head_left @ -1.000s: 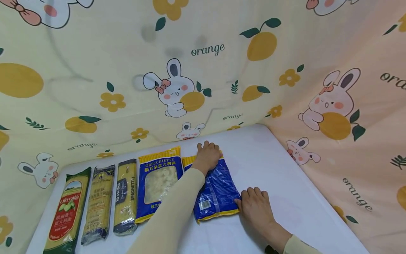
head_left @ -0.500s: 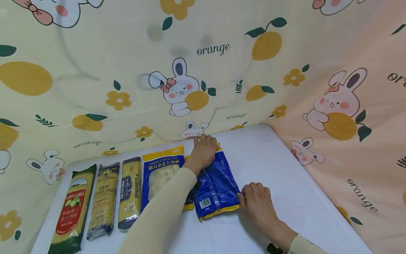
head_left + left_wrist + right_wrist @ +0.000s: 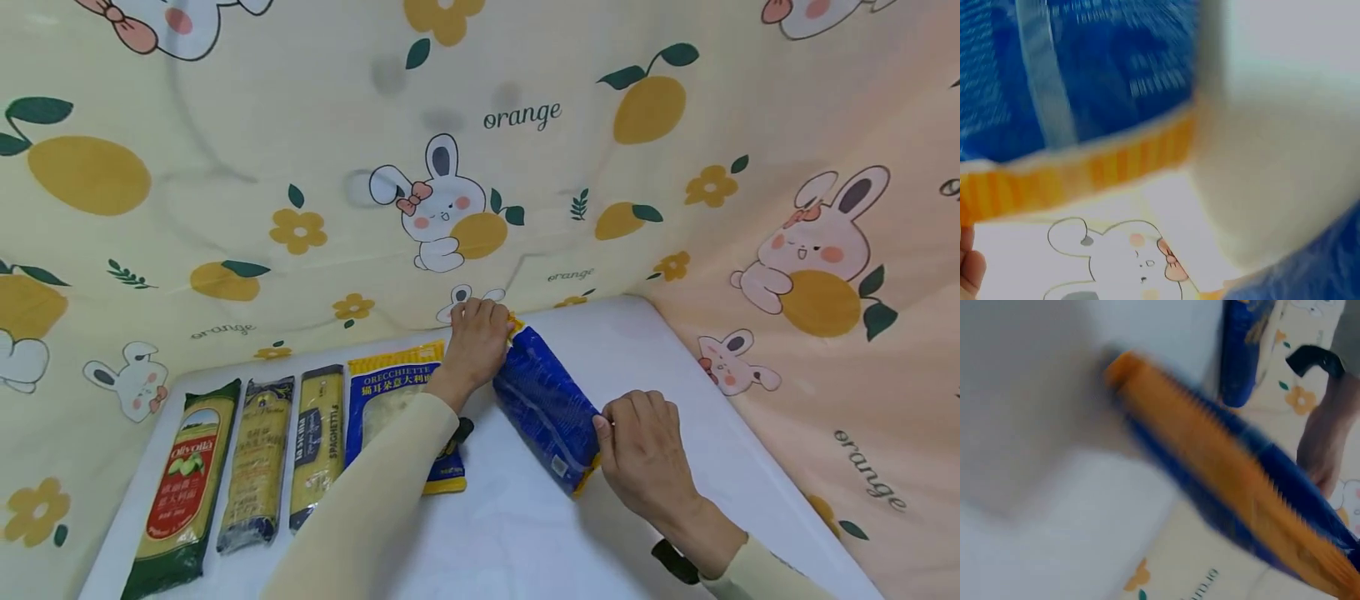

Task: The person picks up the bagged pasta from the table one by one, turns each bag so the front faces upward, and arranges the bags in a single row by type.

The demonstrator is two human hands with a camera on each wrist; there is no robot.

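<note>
A blue pasta bag (image 3: 543,404) with yellow ends is tilted up between both hands, its printed back partly showing. At its far end my left hand (image 3: 476,346) grips the top corner. My right hand (image 3: 648,450) pinches the near right corner between thumb and fingers. In the left wrist view the bag (image 3: 1110,75) hangs close, with fingertips (image 3: 971,272) at its yellow edge. Seen end-on, the bag (image 3: 1210,456) is blurred in the right wrist view. Left of it lies an orecchiette bag (image 3: 367,408), partly hidden by my left arm.
Further left, in a row on the white table (image 3: 517,542), lie a spaghetti pack (image 3: 318,442), a second long pasta pack (image 3: 258,458) and an Olivoilà pasta pack (image 3: 183,492). A rabbit-and-orange printed cloth (image 3: 322,167) hangs behind and at the right.
The blue bag has been lifted and turned onto its edge, moving right and away from the orecchiette bag. My right hand has risen with its corner; my left hand still holds the top.
</note>
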